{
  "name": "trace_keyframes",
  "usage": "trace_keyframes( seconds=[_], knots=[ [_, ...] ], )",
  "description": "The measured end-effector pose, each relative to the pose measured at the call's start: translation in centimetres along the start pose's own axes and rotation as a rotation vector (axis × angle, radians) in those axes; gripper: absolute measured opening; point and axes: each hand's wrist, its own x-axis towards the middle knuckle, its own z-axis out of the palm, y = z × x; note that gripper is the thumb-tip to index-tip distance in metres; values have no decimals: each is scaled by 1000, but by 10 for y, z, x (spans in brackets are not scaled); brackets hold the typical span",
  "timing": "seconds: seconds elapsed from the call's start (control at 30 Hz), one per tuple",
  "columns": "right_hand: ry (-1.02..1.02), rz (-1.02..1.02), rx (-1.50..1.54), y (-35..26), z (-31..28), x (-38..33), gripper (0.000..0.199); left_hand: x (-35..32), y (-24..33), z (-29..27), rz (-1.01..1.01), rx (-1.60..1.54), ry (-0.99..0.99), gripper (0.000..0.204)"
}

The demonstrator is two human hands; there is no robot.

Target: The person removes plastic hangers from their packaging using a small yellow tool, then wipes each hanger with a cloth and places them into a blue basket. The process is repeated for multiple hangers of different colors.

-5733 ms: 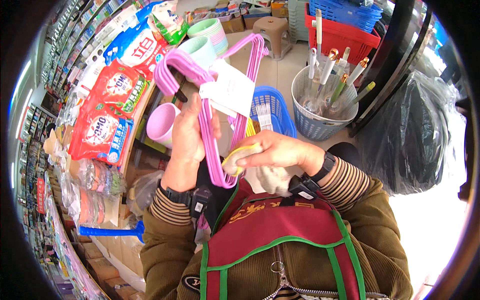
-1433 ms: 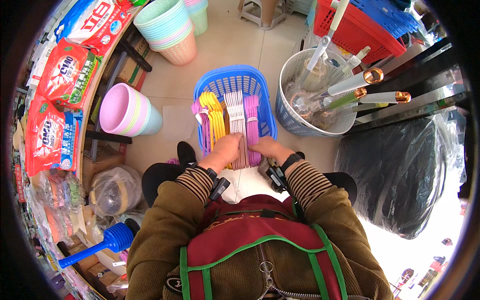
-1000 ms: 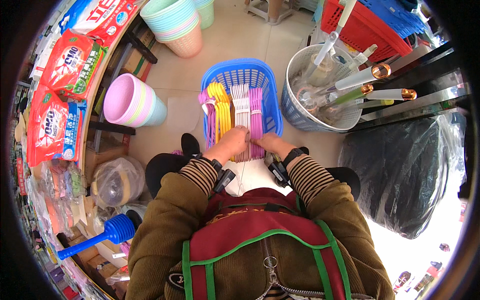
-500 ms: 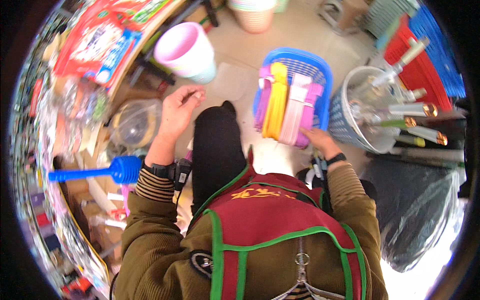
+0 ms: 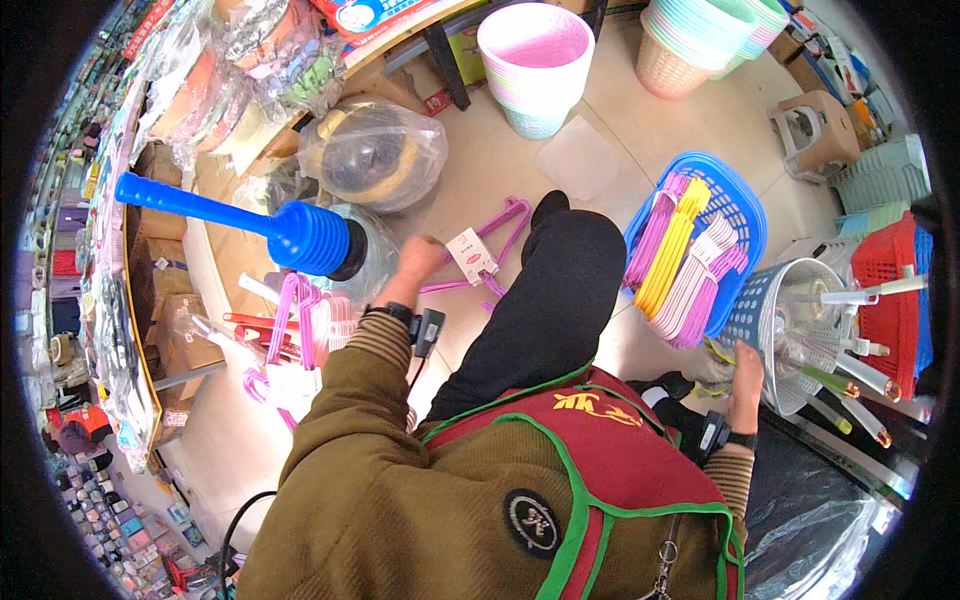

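My left hand (image 5: 418,262) is closed, fingers curled at the edge of a bundle of purple clothes hangers (image 5: 487,225) with a white card label, left of my knee. The hand hides where it meets them. My right hand (image 5: 744,378) hangs beside the grey-blue perforated bin (image 5: 748,318), fingers loosely bent, with nothing visible in them. In front of it, a blue basket (image 5: 752,215) holds bundles of hangers: purple, yellow (image 5: 671,250) and pink (image 5: 690,273). Below my left forearm lie more pink and purple hangers (image 5: 292,310).
A blue plunger (image 5: 308,238) stands out at the left, near a bagged round item (image 5: 370,152). Stacked pastel baskets stand ahead, one pink-rimmed stack (image 5: 537,75) and another beyond it (image 5: 690,45). At right are a brown stool (image 5: 815,135) and red baskets (image 5: 885,285).
My view has swung left. My right hand has left the hangers in the basket and drawn back beside the bin. My left hand has lowered to the purple hangers and closed.
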Motion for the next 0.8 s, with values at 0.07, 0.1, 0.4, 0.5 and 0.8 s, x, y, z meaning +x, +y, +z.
trace_keyframes(
  seconds=[0.07,0.1,0.4,0.5,0.8],
  knots=[
    [27,-13,34,-6,-3,-16,40,17,-23,49,-50,230,-169,33],
    [22,-20,17,-10,-4,-24,37,20,-35,72,-80,306,-249,33],
    [-31,141,162,-47,10,-74,31,-5,-71,157,-40,362,-112,58],
    [-54,166,114,-58,14,-75,32,10,-67,154,-55,263,-296,47],
    [-122,201,-3,-87,41,-73,27,29,-61,158,95,414,-274,38]
  ],
)
